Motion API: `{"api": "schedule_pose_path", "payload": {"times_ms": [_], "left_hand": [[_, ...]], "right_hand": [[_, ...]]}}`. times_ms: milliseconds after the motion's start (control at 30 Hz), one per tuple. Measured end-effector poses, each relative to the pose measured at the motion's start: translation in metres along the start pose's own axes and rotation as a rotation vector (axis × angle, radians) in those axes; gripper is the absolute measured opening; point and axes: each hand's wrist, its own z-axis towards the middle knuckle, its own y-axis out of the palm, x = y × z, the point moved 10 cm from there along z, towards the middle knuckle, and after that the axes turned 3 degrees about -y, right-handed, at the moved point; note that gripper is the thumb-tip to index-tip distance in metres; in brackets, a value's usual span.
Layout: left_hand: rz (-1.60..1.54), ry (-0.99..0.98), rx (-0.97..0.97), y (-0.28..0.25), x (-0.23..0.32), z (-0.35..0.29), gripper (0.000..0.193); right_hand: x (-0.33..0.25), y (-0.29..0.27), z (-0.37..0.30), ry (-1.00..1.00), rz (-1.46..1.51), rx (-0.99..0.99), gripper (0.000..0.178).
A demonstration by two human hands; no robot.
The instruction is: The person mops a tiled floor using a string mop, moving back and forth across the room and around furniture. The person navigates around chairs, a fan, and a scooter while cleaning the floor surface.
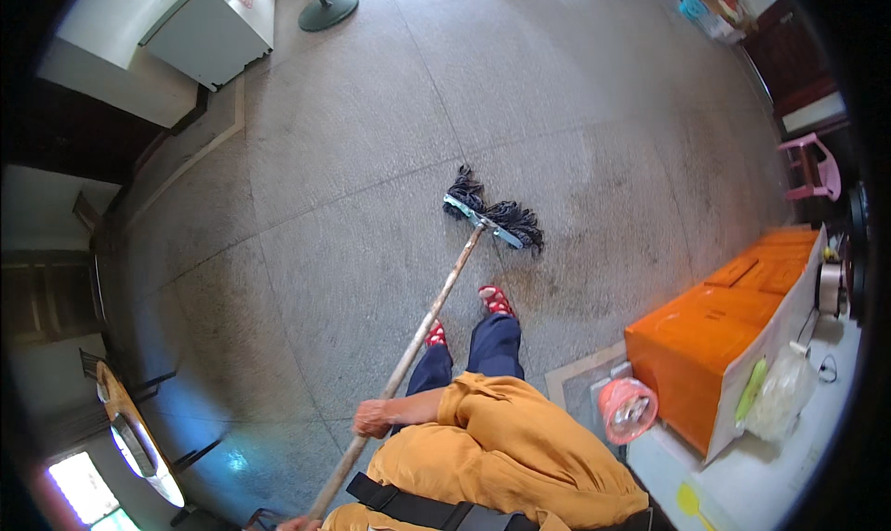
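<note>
Floor: grey [343, 150], scored with thin joint lines and darker in patches; its grain looks a little rough, so I'd expect some drag under the strands.
Orange cabinet: over on the right [715, 317], well apart from the mop.
Mop: lies head-down on the floor just beyond the red spotted socks [497, 301], slanting back to the person's left side [430, 317]; I'd guess it's light at the hand end and heavier at the head.
Pole: long, worn and pale, wood by the look of it [407, 356]; stiff, probably not slippery, best gripped with one hand partway up and one near the top.
Strands: dark, limp and bunched [516, 218]; soft, heavier if wet, though I can't tell whether they are.
Clamp bar: pale blue, crossing the pole's foot [501, 234]; looks rigid, a poor place to hold.
Right hand: fingers wrapped round the pole, below its upper end [373, 420].
Left hand: at the pole's upper end, mostly cut off [299, 524]; whether it's closed, I can't tell.
</note>
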Motion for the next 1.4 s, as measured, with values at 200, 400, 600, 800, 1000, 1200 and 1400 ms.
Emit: {"api": "schedule_pose_path", "payload": {"times_ms": [200,400,600,800,1000,1200,1400], "left_hand": [[-0.307,-0.114,-0.412,0.175,0.116,0.04,0.037],[-0.423,0.016,-0.458,0.233,0.396,0.12,0.036],[-0.713,0.064,-0.587,0.249,0.576,0.132,0.03],[-0.4,0.238,-0.278,0.217,0.522,0.152,0.032],[-0.217,0.005,-0.266,0.173,0.368,0.081,0.035],[-0.244,-0.342,-0.347,0.184,0.159,-0.063,0.038],[-0.506,-0.596,-0.304,0.188,0.082,-0.155,0.038]], "right_hand": [[0.102,-0.053,-0.142,0.25,-0.218,-0.249,0.006],[0.232,-0.237,-0.329,0.867,-0.815,0.314,0.013],[0.306,-0.343,-0.464,1.268,-0.867,0.417,0.023],[0.296,-0.321,-0.422,1.28,-0.929,0.394,0.025],[0.213,-0.2,-0.281,0.814,-0.795,0.13,0.023],[0.093,-0.034,-0.169,0.297,-0.362,0.099,0.01],[0.035,0.066,-0.112,0.206,0.255,0.033,0.013]]}}
